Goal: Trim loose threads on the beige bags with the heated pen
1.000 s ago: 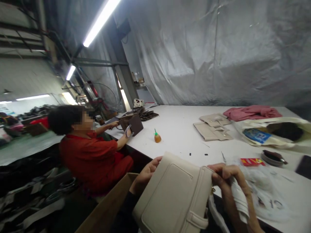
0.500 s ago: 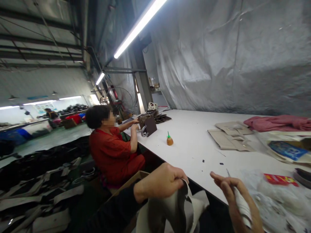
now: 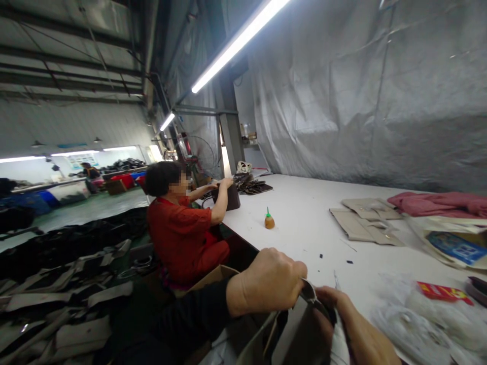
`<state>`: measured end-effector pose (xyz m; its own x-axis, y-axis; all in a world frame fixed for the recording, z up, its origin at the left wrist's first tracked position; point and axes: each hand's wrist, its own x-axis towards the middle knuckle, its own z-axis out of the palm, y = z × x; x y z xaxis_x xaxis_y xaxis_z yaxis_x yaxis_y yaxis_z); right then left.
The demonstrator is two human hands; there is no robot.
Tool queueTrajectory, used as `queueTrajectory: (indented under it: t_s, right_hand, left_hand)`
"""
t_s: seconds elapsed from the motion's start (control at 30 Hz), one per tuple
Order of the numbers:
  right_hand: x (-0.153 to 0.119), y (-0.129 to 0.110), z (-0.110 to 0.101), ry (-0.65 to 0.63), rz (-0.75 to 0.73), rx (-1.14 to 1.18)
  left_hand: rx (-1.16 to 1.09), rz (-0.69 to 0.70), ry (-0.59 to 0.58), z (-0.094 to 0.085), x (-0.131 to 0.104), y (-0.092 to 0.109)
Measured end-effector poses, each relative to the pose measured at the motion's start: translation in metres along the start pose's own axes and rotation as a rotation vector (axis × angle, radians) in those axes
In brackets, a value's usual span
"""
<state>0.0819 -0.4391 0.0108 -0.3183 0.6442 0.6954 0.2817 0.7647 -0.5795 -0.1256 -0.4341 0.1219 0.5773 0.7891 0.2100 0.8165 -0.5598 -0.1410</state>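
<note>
Since the earlier frame, the right hand (image 3: 355, 319) has moved in to the open edge of the bag (image 3: 299, 327). From left to right: a co-worker in red (image 3: 180, 235) handles a dark box-shaped item (image 3: 229, 198) at the tabletop (image 3: 300, 203); the left hand (image 3: 266, 281) is closed, gripping the bag's rim; the bag sits low at the near edge, opening upward; the right hand grips a white-handled tool (image 3: 340, 347), fingers at the rim; a red packet (image 3: 443, 292) lies beyond.
</note>
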Motion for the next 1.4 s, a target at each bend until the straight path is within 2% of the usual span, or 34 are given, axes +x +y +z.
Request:
queueTrajectory:
  t_s: [0.17, 0.3, 0.4, 0.47, 0.57, 0.63, 0.7, 0.77, 0.87, 1.03, 1.27, 1.4]
  right_hand:
    - [0.021, -0.008, 0.009, 0.061, 0.169, -0.052]
    - [0.055, -0.004, -0.005, -0.023, 0.262, 0.017]
    - [0.080, -0.004, -0.015, -0.048, 0.312, 0.102]
    - [0.084, -0.003, -0.019, -0.076, 0.325, 0.109]
    - [0.068, 0.004, -0.020, -0.221, 0.364, 0.077]
    - [0.050, 0.008, -0.021, -0.284, 0.414, 0.030]
    - [0.033, 0.008, -0.023, -0.262, 0.429, -0.029]
    - [0.023, 0.003, -0.027, -0.199, 0.385, -0.081]
    - [0.021, -0.005, -0.035, -0.117, 0.244, -0.144]
    - [0.027, -0.007, -0.044, -0.008, 0.029, -0.221]
    - [0.028, -0.010, -0.038, 0.019, -0.090, -0.236]
    - [0.028, -0.013, -0.032, 0.061, -0.143, -0.300]
  left_hand:
    - [0.000, -0.017, 0.096, -0.018, 0.014, -0.005]
    - [-0.056, -0.051, 0.128, -0.038, 0.032, -0.022]
    - [-0.221, -0.025, 0.081, -0.043, 0.051, -0.040]
    - [-0.392, 0.004, 0.015, -0.034, 0.061, -0.050]
    - [-0.622, 0.017, -0.097, -0.008, 0.062, -0.052]
    - [-0.697, 0.054, -0.095, 0.010, 0.056, -0.044]
    - [-0.718, 0.113, -0.023, 0.021, 0.047, -0.032]
    - [-0.711, 0.156, 0.062, 0.023, 0.041, -0.020]
    - [-0.694, 0.185, 0.154, 0.018, 0.038, -0.010]
    - [-0.735, 0.195, 0.212, 0.015, 0.037, -0.012]
    - [-0.830, 0.174, 0.197, 0.015, 0.023, -0.018]
    - [-0.922, 0.167, 0.054, 0.013, 0.021, -0.018]
